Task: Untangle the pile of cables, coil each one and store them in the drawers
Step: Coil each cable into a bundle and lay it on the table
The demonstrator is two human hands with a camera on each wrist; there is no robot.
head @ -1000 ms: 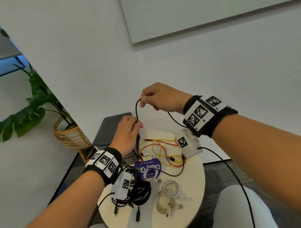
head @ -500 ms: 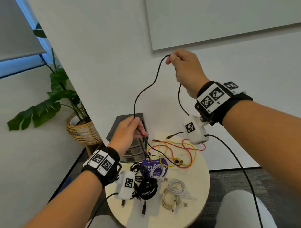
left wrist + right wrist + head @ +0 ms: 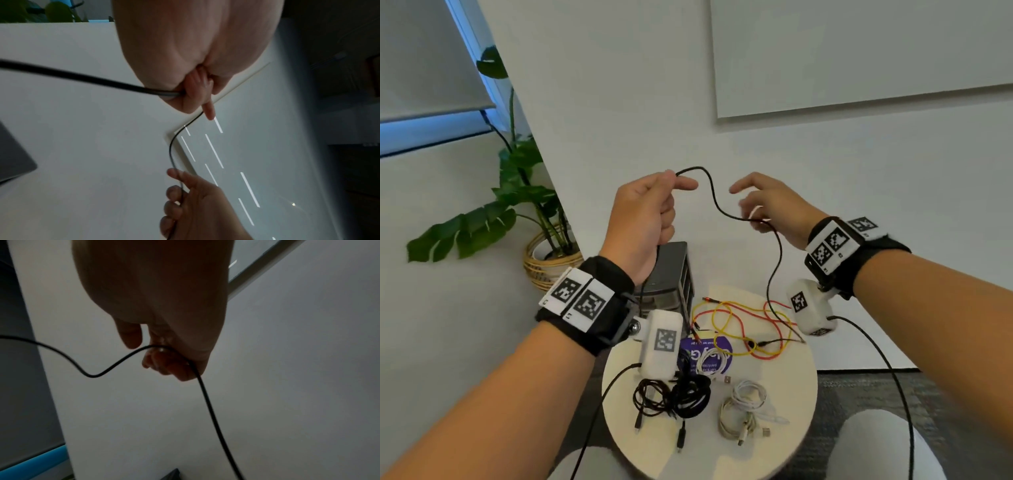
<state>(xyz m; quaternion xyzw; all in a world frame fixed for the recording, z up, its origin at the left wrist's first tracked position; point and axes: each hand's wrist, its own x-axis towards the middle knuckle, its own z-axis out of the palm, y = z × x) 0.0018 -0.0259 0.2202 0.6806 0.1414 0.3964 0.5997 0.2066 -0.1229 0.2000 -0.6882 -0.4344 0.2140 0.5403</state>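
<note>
Step in hand, as I judge it: coiling one black cable (image 3: pixel 717 205), drawn up clear of the pile. Next move calls for bringing the right-hand span across to the left to lay a loop, keeping loops even.

Plant (image 3: pixel 517 192) far left, off the desk. Left hand (image 3: pixel 645 212) raised, fingers curled round the cable, thumb pinching it near the top; a length hangs from the fist toward the drawers (image 3: pixel 671 274). The cable arcs up from that pinch, dips, and runs to the right hand (image 3: pixel 770 209), well above the desk (image 3: pixel 784 421). Right hand: cable lies across curled lower fingers, forefinger extended (loose hold, likely letting it slide). From there it drops to the red and yellow wires (image 3: pixel 739 325). Below: black bundle (image 3: pixel 681 394), white bundle (image 3: pixel 743 407), both uncoiled-looking, not stored.
</note>
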